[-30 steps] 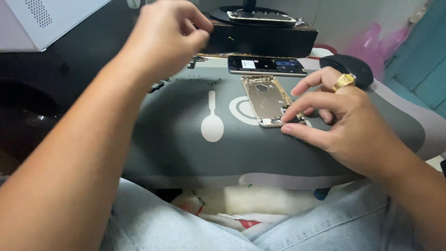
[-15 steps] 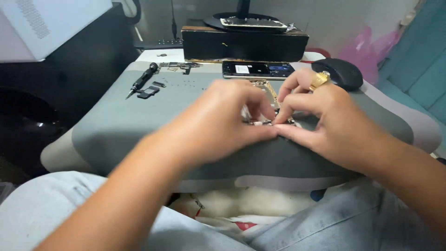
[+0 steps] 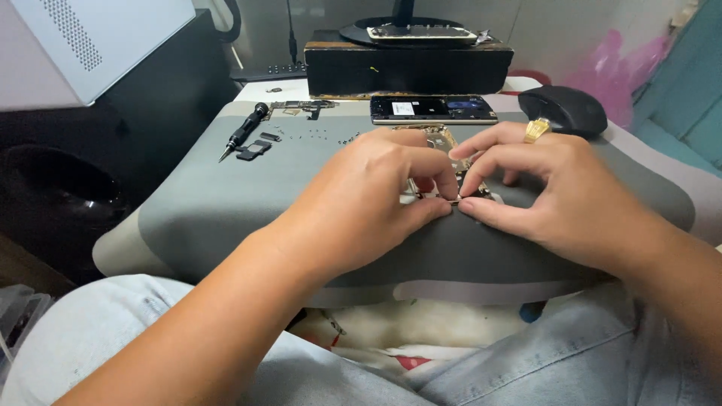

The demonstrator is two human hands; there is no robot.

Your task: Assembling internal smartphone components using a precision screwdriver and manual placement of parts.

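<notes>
— Where are the hands right now?

— Both are together over the middle of the grey work mat (image 3: pixel 226 218) on the bench. The left hand (image 3: pixel 368 203) and the right hand (image 3: pixel 556 195) meet fingertip to fingertip, pinched on the near end of a gold phone frame (image 3: pixel 440 139) lying flat on the mat.

— Can you see the frame properly?

— Only a little. Its far end pokes out between the knuckles; the rest is under the fingers. What exactly they pinch at that near edge I cannot tell.

— Anything on the right hand?

— A gold ring (image 3: pixel 536 130) on one finger.

— What else is about?

— A dark phone panel (image 3: pixel 433 110) lies just behind the frame, at the mat's far edge. A black mouse (image 3: pixel 562 110) sits to its right. Off to the left, well apart from the hands, a small screwdriver (image 3: pixel 242 132) lies slanted, with dark little parts (image 3: pixel 254 149) just beside it and tiny screws (image 3: pixel 331 137) scattered between there and the frame. A black box (image 3: pixel 410 68) stands at the back with another phone (image 3: pixel 421 32) on top.
</notes>
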